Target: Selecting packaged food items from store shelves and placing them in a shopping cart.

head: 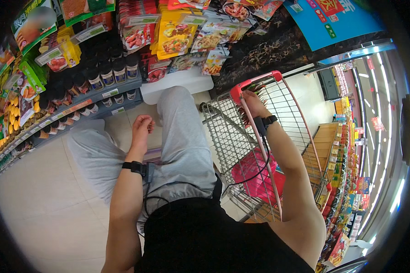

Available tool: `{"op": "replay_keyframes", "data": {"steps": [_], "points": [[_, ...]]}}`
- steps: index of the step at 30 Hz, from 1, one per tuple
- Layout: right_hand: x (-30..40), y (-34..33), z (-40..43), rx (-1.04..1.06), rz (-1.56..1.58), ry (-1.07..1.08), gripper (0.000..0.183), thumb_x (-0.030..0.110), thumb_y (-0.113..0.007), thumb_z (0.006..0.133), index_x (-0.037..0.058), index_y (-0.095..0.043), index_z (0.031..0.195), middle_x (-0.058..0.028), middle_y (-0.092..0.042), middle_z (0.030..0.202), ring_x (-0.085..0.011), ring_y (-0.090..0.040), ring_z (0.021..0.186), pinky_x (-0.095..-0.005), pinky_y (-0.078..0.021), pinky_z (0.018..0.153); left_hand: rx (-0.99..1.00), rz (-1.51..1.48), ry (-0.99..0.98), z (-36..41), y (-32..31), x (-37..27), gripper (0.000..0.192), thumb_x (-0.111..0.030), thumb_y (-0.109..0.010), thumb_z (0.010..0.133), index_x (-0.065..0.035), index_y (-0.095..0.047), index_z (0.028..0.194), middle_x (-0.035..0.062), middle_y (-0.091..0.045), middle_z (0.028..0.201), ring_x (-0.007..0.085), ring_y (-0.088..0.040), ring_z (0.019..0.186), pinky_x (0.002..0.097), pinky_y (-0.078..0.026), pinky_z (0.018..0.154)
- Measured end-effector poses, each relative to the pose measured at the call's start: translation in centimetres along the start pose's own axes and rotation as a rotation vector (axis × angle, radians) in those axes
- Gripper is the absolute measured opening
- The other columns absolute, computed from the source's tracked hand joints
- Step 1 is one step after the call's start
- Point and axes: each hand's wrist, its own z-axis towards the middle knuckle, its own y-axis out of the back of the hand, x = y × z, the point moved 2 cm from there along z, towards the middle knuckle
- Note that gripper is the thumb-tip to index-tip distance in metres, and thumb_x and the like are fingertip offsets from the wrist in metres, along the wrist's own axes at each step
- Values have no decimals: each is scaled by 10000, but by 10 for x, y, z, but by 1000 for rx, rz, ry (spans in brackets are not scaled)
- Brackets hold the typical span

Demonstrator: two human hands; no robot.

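Observation:
My right hand (pixel 254 103) reaches over the rail into a wire shopping cart (pixel 225 136) with red corner pieces. Its fingers are at dark, reddish packets (pixel 259 89) inside the cart's far end; whether they grip one is hidden. My left hand (pixel 142 128) hovers above my lap, fingers curled, and I cannot make out anything in it. A bright pink bag (pixel 251 174) lies in the near part of the cart. Both wrists wear a black strap with a small device and a cable.
Shelves on the left hold spice jars (pixel 106 73) with dark lids. Above them hang seasoning packets (pixel 175 37) in yellow, red and green. A white ledge (pixel 181 83) juts out beyond my knee. Another stocked shelf (pixel 345 163) runs along the right, beyond the cart.

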Motion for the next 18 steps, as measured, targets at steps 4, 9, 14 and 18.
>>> {"op": "replay_keyframes", "data": {"steps": [4, 9, 14, 18], "points": [[-14, 46, 19, 180, -591, 269, 351, 204, -504, 892, 55, -531, 1209, -77, -572, 1217, -273, -470, 1202, -376, -307, 1060, 38, -3, 10, 3, -11, -1, 98, -169, -548, 881, -98, -562, 947, 6, -583, 769, 91, -504, 656, 240, -404, 609], [7, 2, -4, -7, -301, 71, 314, 234, -508, 927, -25, -527, 1103, -71, -594, 984, -153, -566, 882, -285, -460, 757, 24, -6, 21, -3, -9, -7, 58, -152, -552, 877, -107, -565, 911, 2, -589, 783, 85, -504, 665, 231, -399, 611], [23, -23, -21, -160, -496, 203, 221, 218, -504, 928, 11, -578, 939, -2, -553, 805, -74, -494, 741, -239, -415, 637, 32, -13, 4, -3, -7, -6, 56, -148, -543, 884, -102, -560, 911, 3, -588, 782, 85, -505, 665, 229, -400, 604], [19, -25, -13, -143, -583, 248, 216, 214, -507, 924, 13, -583, 949, -6, -570, 796, -84, -511, 731, -252, -428, 620, 30, -21, 12, -6, -8, -10, 56, -142, -543, 888, -102, -555, 925, 7, -582, 782, 89, -513, 669, 235, -404, 606]]}}
